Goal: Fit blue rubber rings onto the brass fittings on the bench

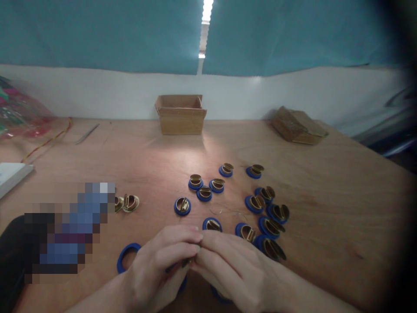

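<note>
My left hand (159,263) and my right hand (233,267) meet low in the middle, fingers closed around a small brass piece (187,262). Only a sliver of it shows, with a bit of blue beside it; the fingers cover the rest. Just left of my left hand lies a bare blue ring (121,258). Beyond my fingers stands a round brass fitting with a flipped-up lid, seated in a blue ring (212,224). Several more like it spread to the right, including one (269,248) near my right hand. Others lie partly hidden under my hands.
Two brass fittings without blue rings (130,203) sit at left, beside a pixelated patch. An open cardboard box (181,121) stands at the back, a crumpled carton (299,126) back right. Tweezers (87,134), a plastic bag (22,108) and a white object (14,176) are at left.
</note>
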Available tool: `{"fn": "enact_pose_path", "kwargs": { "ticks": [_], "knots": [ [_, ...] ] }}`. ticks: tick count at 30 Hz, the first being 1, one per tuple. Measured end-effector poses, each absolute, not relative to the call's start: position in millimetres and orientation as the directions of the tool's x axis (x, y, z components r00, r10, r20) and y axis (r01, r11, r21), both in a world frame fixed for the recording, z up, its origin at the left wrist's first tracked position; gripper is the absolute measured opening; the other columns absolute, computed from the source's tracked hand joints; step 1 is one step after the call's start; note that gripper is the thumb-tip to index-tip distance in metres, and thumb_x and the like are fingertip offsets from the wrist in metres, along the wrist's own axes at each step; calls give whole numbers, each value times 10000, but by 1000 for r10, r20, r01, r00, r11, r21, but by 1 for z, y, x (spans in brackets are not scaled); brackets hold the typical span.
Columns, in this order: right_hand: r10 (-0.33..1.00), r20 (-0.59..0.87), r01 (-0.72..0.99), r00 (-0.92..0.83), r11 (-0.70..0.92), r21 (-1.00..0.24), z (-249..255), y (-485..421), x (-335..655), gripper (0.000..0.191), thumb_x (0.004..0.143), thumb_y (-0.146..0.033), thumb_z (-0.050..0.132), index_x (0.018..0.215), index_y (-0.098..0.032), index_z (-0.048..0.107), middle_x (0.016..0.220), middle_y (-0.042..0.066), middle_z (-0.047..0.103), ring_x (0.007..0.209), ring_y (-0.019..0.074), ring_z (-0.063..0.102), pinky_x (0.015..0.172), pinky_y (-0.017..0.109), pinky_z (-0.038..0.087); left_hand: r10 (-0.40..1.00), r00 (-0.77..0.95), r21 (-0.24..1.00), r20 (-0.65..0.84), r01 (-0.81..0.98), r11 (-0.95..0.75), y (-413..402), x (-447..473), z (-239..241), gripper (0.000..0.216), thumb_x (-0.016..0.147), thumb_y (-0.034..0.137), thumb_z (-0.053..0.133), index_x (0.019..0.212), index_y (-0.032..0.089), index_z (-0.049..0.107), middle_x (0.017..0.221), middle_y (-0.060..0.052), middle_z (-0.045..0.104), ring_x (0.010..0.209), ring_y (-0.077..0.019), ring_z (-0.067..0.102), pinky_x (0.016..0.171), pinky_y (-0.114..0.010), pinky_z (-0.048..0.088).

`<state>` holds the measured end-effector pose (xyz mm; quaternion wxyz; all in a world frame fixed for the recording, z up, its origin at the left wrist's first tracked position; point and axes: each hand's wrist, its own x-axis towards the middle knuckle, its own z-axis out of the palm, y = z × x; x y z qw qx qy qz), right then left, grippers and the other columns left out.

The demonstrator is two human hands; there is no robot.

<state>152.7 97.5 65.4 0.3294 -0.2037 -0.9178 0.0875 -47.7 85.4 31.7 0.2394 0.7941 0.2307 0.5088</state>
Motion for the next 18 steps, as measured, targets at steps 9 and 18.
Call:
{"fn": "enact_pose_path", "kwargs": {
  "ticks": [9,18],
  "knots": [
    [423,526,282,-737,901,-329,62,98,153,287,943,-49,381,936,-82,666,809,110,664,765,203,615,671,298,560,557,418,542,718,168,-824,84,-53,23,611,772,-96,621,1324,133,494,1249,-90,652,1193,-179,604,1047,-309,517],
    [459,561,303,-689,885,-353,56,101,153,158,975,-137,489,934,-114,639,797,71,665,725,161,620,644,258,538,658,297,651,692,136,-747,83,-45,26,571,751,-103,617,1258,142,526,1149,-95,694,1109,-190,663,986,-296,561]
  ]
}}
